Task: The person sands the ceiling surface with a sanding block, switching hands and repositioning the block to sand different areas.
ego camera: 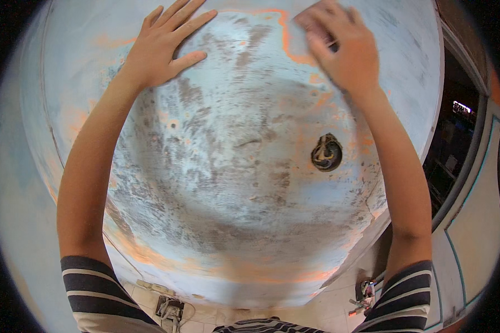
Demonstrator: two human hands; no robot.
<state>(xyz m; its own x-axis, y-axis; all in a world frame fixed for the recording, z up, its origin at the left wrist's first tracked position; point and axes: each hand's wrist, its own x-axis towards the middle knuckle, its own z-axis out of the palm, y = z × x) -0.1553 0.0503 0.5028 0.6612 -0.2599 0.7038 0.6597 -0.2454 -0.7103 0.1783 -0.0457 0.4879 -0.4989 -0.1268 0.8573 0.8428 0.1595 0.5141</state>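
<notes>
Under both hands lies a large curved vehicle body panel (233,175), pale blue with dark scuffed patches and orange edges where the coating is worn. My left hand (166,45) rests flat on its upper left part, fingers spread and holding nothing. At the upper right my right hand (343,45), blurred, presses a thin brownish sanding sheet or pad (312,21) against the panel; its exact kind cannot be told. A dark round opening (327,154) with something yellowish inside sits in the panel, below my right hand. A small hole (173,124) shows below my left hand.
Below the panel is a light tiled floor (216,320). A dusty device with a cord (170,310) lies there at the lower left, and several small items (364,293) at the lower right. A dark window-like opening (454,125) with a curved frame borders the right side.
</notes>
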